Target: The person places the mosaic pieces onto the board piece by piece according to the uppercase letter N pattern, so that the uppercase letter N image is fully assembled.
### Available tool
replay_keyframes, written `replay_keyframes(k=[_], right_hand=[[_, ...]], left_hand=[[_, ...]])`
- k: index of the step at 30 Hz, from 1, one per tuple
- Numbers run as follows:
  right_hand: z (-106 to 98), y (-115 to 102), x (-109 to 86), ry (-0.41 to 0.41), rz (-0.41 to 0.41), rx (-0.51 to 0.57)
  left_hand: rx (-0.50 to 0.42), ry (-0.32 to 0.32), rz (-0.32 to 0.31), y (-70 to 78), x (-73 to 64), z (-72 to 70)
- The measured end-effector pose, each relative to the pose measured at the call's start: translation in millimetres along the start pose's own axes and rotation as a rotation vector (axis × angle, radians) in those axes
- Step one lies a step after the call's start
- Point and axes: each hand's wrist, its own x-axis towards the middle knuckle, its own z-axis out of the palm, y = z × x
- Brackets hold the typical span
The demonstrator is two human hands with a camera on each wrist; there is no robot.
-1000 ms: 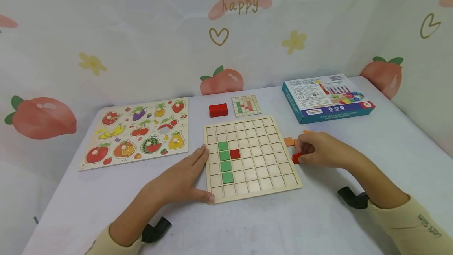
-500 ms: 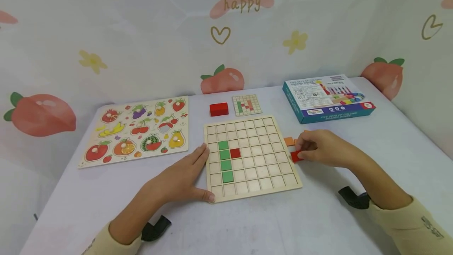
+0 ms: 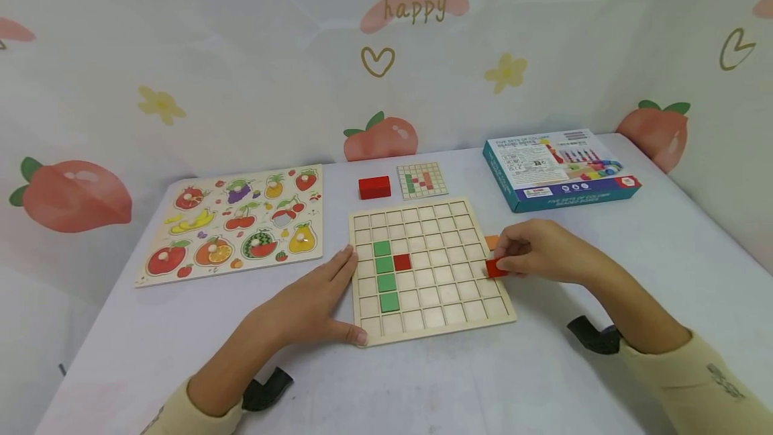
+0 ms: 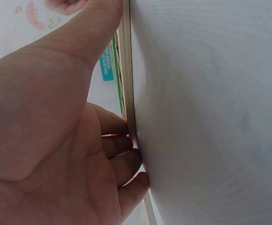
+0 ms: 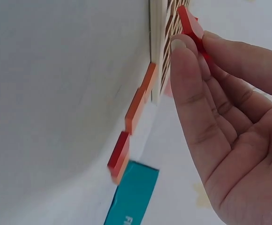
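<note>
A light wooden grid board [image 3: 443,275] lies on the white table. It carries a column of several green square tiles [image 3: 386,281] and one dark red tile [image 3: 401,262] beside them. My left hand [image 3: 304,304] rests along the board's left edge, fingers extended at the side and thumb by the near left corner. Between thumb and fingers, my right hand [image 3: 537,254] pinches a red square tile [image 5: 190,23] over the board's right edge. Orange tiles [image 5: 136,110] and another red tile [image 5: 119,152] lie right of the board, mostly hidden by the hand in the head view.
Behind the board are a red block [image 3: 374,187] and a small pattern card [image 3: 422,180] with coloured squares. A fruit knob puzzle [image 3: 232,227] lies at the left. At the back right lies a teal-sided box [image 3: 561,170]. A printed cloth [image 3: 290,106] hangs behind the table.
My right hand has picked up the red tile from beside the board and moved it slightly left, over the right edge. The left hand has stayed in place.
</note>
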Motion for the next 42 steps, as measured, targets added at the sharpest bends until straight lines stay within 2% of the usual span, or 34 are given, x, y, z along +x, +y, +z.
replay_keyframes(k=[8,18,30,42], right_hand=[[5.7,-10.7,10.0,-0.044,-0.022,0.040],[14.5,-20.3,25.0,-0.059,-0.022,0.007],[31.0,-35.2,43.7,-0.081,-0.099,-0.017],[44.4,-51.8,56.8,-0.111,-0.109,-0.073]], left_hand=[[-0.012,-0.008,-0.011,-0.1,0.0,-0.4],[-0.012,-0.005,-0.010,-0.4,0.4,0.4],[-0.014,-0.005,-0.014,-0.2,0.6,0.5],[-0.015,0.001,-0.006,-0.9,0.7,1.1]])
